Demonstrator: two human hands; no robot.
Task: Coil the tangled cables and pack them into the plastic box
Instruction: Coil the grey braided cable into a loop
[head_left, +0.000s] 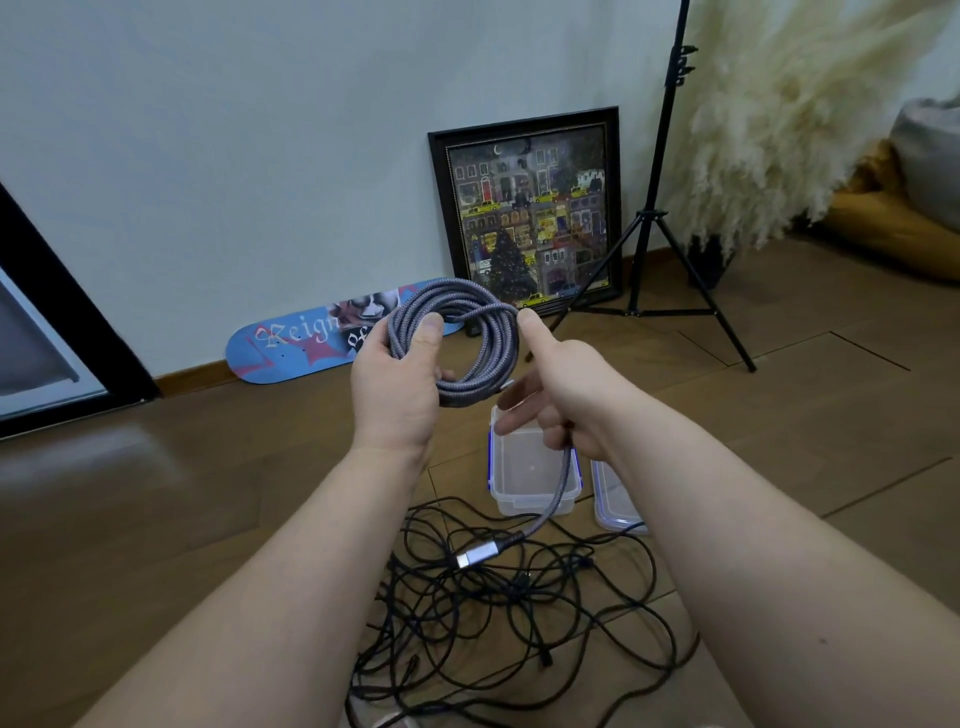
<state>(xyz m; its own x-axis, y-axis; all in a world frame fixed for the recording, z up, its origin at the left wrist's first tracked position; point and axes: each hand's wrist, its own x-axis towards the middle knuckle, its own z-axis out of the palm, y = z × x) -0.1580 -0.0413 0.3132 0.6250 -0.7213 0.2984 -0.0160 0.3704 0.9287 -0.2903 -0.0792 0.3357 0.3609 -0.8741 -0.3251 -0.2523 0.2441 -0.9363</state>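
My left hand grips a coil of grey braided cable, thumb across its left side, held up in front of me. My right hand holds the same cable at the coil's right side; the free tail runs down through its curled fingers. That tail ends in a silver connector hanging above the floor. Below lies a tangle of thin black cables. A clear plastic box with blue clips stands open behind the tangle, partly hidden by my right hand.
The box's lid lies to its right on the wooden floor. A skateboard deck and a framed picture lean on the wall. A black tripod stand and pampas grass stand at the back right.
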